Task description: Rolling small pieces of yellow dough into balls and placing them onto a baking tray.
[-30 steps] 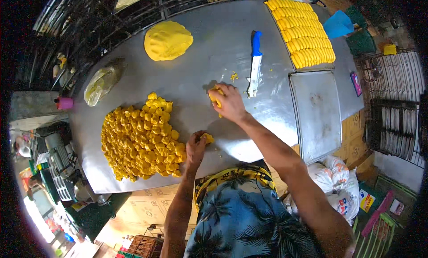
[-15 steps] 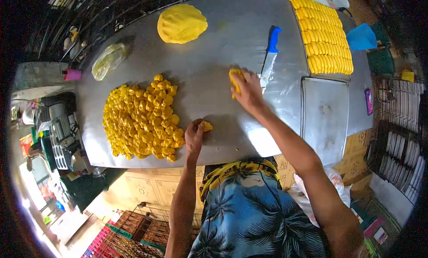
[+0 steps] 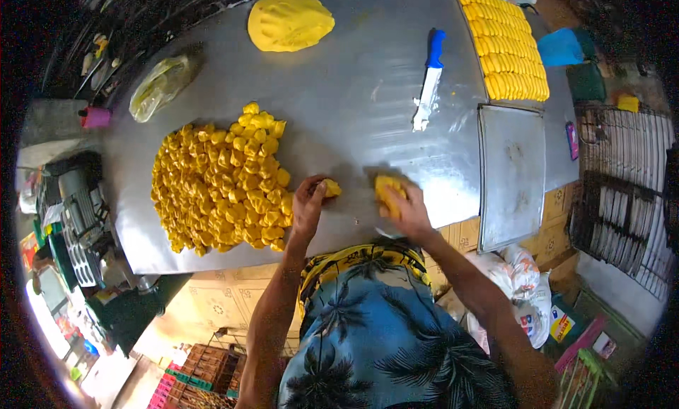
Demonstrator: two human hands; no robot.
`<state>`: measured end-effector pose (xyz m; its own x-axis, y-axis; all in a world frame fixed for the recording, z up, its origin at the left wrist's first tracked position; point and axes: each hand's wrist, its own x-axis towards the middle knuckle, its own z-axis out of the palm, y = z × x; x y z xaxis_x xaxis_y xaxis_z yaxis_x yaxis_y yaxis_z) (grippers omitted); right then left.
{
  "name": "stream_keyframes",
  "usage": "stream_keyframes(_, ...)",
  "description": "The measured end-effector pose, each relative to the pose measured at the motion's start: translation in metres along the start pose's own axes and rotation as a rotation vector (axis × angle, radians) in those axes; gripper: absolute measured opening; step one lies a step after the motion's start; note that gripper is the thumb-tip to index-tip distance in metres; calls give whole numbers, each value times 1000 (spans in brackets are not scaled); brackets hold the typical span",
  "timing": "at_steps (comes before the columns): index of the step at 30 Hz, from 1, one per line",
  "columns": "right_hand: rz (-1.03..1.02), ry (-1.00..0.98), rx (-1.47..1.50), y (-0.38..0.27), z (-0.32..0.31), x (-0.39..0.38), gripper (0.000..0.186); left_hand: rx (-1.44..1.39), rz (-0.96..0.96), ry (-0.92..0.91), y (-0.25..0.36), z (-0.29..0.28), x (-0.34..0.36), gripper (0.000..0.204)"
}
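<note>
On the steel table (image 3: 353,84), my left hand (image 3: 311,197) pinches a small yellow dough piece (image 3: 330,188) beside a pile of glossy yellow lumps (image 3: 212,190). To its right, my right hand (image 3: 404,205), blurred, grips a yellow piece (image 3: 387,191), apparently dough, low over the table. A smooth dough mound (image 3: 290,20) lies at the back, a crumpled plastic bag (image 3: 157,89) at the left. A blue-handled knife (image 3: 431,84) with pale residue on its blade lies right of centre.
At the right are a tray of shaped yellow pieces (image 3: 503,48), an empty metal tray (image 3: 511,179), a pink phone-like object (image 3: 571,140), a blue container (image 3: 559,47) and stacked trays (image 3: 626,197). White sacks (image 3: 523,275) sit below; machinery (image 3: 81,197) stands at the left.
My right hand has come from beside the knife down toward the front edge, still holding its yellow piece. My left hand still holds its small piece. The view has also shifted.
</note>
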<state>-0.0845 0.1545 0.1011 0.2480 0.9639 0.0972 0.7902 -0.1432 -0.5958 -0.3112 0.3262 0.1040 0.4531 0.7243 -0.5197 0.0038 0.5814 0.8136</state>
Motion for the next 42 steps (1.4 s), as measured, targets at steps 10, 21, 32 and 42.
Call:
stream_keyframes(10, -399, -163, -55, -18, 51, 42, 42, 115, 0, 13, 32, -24, -8, 37)
stream_keyframes(21, -340, -8, -42, 10, -11, 200, 75, 58, 121, 128, -4, 17, -28, 36)
stream_keyframes(32, -284, -98, 31, 32, 4, 133, 76, -68, -59, 233, -48, 72, -47, 42)
stream_keyframes(42, -1, -57, -315, 95, -74, 91, 68, 263, 2, 107, -49, 85, -23, 42)
